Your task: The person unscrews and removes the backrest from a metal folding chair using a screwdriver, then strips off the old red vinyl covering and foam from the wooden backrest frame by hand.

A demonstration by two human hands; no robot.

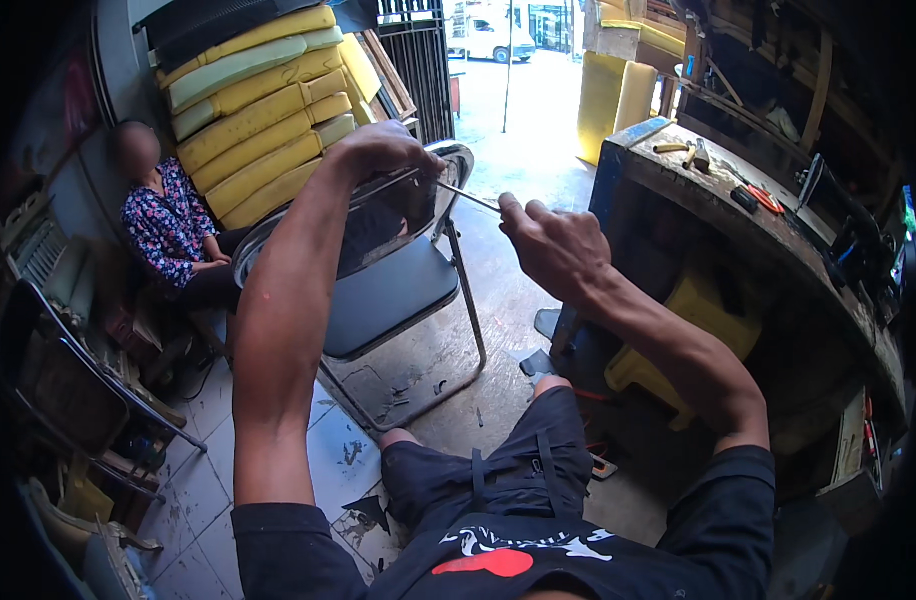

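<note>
A metal-framed folding chair (393,300) with a dark grey seat stands in front of me. My left hand (383,152) is at the upper edge of its backrest, fingers curled down over the frame. From my right hand (553,240), closed in a fist, a thin metal shaft, apparently a screwdriver (468,195), points left. Its tip meets the backrest's frame beside my left fingertips. The handle is hidden inside my right fist. The backrest is partly covered by my left forearm.
Right of me stands a worn workbench (778,215) with a hammer (696,152) and orange-handled pliers (766,198); a yellow stool (668,350) is beneath it. Yellow foam pads (268,120) are stacked at the back left. A seated person (168,225) is left of the chair. Dark scraps (363,515) litter the floor.
</note>
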